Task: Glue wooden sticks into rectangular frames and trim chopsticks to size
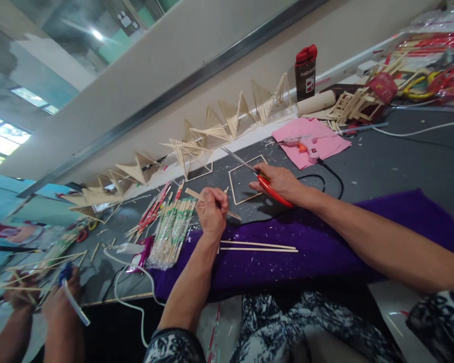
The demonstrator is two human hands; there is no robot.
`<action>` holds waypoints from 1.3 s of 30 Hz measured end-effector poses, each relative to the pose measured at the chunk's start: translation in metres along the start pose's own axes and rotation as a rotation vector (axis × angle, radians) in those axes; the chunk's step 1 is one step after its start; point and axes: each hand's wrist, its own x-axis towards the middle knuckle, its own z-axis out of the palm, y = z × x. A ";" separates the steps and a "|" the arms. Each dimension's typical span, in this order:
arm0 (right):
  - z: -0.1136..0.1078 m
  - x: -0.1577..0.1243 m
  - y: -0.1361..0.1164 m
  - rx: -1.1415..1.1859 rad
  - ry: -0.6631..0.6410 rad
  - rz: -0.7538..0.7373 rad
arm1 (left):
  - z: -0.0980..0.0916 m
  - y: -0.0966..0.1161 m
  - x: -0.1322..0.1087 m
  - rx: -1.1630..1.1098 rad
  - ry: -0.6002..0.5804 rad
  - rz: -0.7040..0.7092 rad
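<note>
My left hand (212, 212) is closed around a thin wooden stick (232, 215) that juts out both sides of the fist. My right hand (278, 182) grips red-handled scissors (245, 164), blades pointing up-left over a square frame of sticks (234, 194) lying on the dark table. The two hands are a short gap apart. Two long loose sticks (257, 246) lie on a purple cloth (318, 247) just below my left hand. A clear packet of wooden chopsticks (170, 232) rests to the left of that hand.
A row of twisted stick sculptures (212, 132) lines the wall. A glue gun (304, 147) lies on pink sheets (325, 138), its black cord looping by my right wrist. A dark bottle with red cap (305, 70) stands behind. Another person's hands (56, 297) work sticks at lower left.
</note>
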 end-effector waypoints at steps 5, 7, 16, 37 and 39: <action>-0.002 -0.002 -0.003 0.006 -0.041 -0.005 | 0.008 0.009 0.006 -0.088 0.002 0.065; -0.003 -0.002 -0.003 0.015 -0.050 0.000 | 0.009 0.004 0.004 -0.096 -0.027 0.040; 0.002 -0.003 -0.002 0.007 -0.048 -0.019 | 0.005 -0.003 0.006 -0.128 -0.179 -0.192; 0.008 -0.009 -0.006 0.029 -0.047 -0.087 | -0.015 0.018 0.000 -0.528 -0.312 -0.474; 0.007 -0.009 -0.007 0.059 -0.053 -0.074 | -0.016 0.024 0.003 -0.549 -0.254 -0.445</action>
